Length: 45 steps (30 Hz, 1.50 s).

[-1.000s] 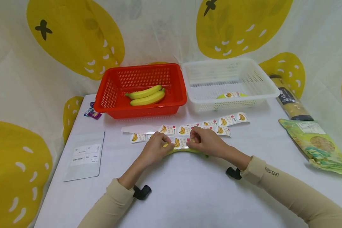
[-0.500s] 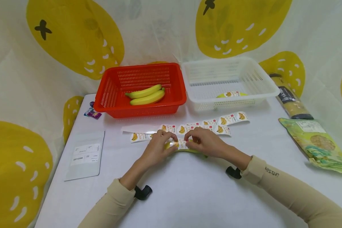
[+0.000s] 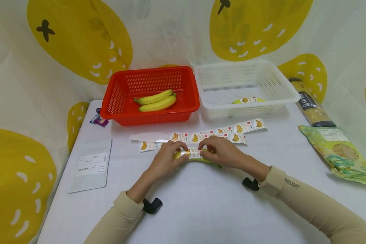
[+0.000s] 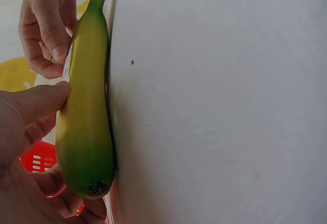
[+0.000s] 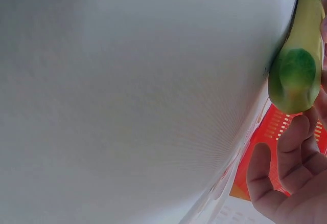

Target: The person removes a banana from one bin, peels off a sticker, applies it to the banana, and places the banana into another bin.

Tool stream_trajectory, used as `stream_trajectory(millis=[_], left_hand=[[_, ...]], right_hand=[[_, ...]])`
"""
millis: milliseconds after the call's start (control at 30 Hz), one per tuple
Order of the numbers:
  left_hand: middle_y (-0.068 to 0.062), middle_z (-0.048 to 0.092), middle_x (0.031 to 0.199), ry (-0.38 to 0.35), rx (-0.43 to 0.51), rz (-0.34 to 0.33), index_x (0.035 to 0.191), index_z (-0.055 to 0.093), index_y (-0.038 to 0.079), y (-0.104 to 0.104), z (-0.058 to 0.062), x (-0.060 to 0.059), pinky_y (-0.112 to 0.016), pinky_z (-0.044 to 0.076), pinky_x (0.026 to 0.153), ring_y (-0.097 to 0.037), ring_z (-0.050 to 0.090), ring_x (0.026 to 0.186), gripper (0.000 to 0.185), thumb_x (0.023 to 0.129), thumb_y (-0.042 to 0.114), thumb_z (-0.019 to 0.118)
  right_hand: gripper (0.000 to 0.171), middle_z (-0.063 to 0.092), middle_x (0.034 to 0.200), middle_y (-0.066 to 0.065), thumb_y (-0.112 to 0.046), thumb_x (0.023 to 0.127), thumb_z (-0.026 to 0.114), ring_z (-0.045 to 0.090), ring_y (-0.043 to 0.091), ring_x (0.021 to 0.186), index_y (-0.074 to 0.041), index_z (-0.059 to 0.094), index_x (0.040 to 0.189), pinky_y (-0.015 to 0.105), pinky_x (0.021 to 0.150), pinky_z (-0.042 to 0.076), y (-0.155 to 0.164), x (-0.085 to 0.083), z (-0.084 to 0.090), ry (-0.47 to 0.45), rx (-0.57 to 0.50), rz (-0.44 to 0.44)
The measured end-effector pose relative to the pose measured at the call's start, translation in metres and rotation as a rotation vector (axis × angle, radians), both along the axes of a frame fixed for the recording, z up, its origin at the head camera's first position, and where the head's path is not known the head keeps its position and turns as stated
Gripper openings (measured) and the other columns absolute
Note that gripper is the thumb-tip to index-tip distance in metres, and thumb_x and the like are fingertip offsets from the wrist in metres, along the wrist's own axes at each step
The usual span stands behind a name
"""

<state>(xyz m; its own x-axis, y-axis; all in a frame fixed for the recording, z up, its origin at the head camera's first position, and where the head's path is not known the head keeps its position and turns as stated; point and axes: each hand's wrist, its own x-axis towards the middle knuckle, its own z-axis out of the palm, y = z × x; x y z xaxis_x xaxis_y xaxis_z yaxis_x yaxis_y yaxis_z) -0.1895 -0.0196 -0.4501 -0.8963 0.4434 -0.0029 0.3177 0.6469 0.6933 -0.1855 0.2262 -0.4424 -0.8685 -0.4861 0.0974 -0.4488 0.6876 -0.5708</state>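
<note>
A yellow banana with green ends (image 4: 86,119) lies crosswise on the white table between my hands. A white sticker with a banana print (image 3: 196,153) sits along its upper side. My left hand (image 3: 167,157) holds the banana's left part, thumb on the near side by the sticker and fingers behind, as the left wrist view shows. With curled fingers, my right hand (image 3: 224,152) pinches across the banana at the sticker's right end. Its thumb and index fingertips stand close to those of the left hand. The right wrist view shows the banana (image 5: 296,75) end-on, partly hidden by fingers.
Strips of banana stickers (image 3: 244,128) lie just behind the hands. Farther back stand a red basket (image 3: 152,118) with two bananas (image 3: 158,104) and a white basket (image 3: 247,67) with a stickered banana. A pale pouch (image 3: 91,169) is left; a green bag (image 3: 338,156) is right.
Over the last second both hands' fingertips have drawn slightly nearer each other along the sticker, and the left fingers have shifted a little. The baskets and sticker strips have stayed in place.
</note>
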Motion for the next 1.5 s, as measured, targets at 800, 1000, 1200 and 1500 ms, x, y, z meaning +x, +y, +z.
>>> stream_trajectory(millis=[800, 1000, 1200, 1500], left_hand=[[-0.003, 0.060, 0.107, -0.033, -0.071, 0.026, 0.110, 0.067, 0.028, 0.003, 0.000, 0.002, -0.036, 0.044, 0.077, -0.022, 0.051, 0.104, 0.020, 0.091, 0.031, 0.074], [-0.004, 0.061, 0.109, -0.027, -0.086, 0.018, 0.111, 0.067, 0.028, 0.000, 0.000, 0.003, -0.035, 0.044, 0.076, -0.023, 0.051, 0.105, 0.022, 0.091, 0.032, 0.074], [-0.004, 0.061, 0.111, -0.020, -0.097, 0.014, 0.114, 0.067, 0.028, -0.007, -0.002, 0.006, -0.037, 0.045, 0.079, -0.024, 0.051, 0.107, 0.028, 0.089, 0.031, 0.079], [-0.005, 0.065, 0.111, 0.012, -0.052, 0.000, 0.114, 0.068, 0.025, -0.004, -0.003, 0.005, -0.044, 0.048, 0.090, -0.025, 0.056, 0.110, 0.030, 0.087, 0.026, 0.081]], right_hand=[[0.042, 0.060, 0.086, -0.008, -0.041, 0.101, 0.060, 0.050, 0.010, 0.070, -0.009, 0.066, 0.127, 0.019, 0.056, 0.042, 0.156, -0.050, 0.069, 0.035, -0.285, -0.795], [0.024, 0.053, 0.084, -0.013, -0.043, 0.099, 0.061, 0.051, 0.003, 0.065, -0.023, 0.060, 0.112, 0.012, 0.059, 0.048, 0.221, -0.060, 0.061, -0.032, -0.438, -1.161], [0.038, 0.055, 0.086, -0.010, -0.050, 0.098, 0.059, 0.056, 0.001, 0.057, -0.017, 0.063, 0.117, 0.013, 0.060, 0.053, 0.247, -0.064, 0.043, -0.177, -0.464, -1.259], [0.029, 0.062, 0.075, -0.011, -0.045, 0.100, 0.060, 0.061, 0.003, 0.061, -0.018, 0.068, 0.105, 0.014, 0.063, 0.056, 0.252, -0.061, 0.044, -0.279, -0.672, -1.248]])
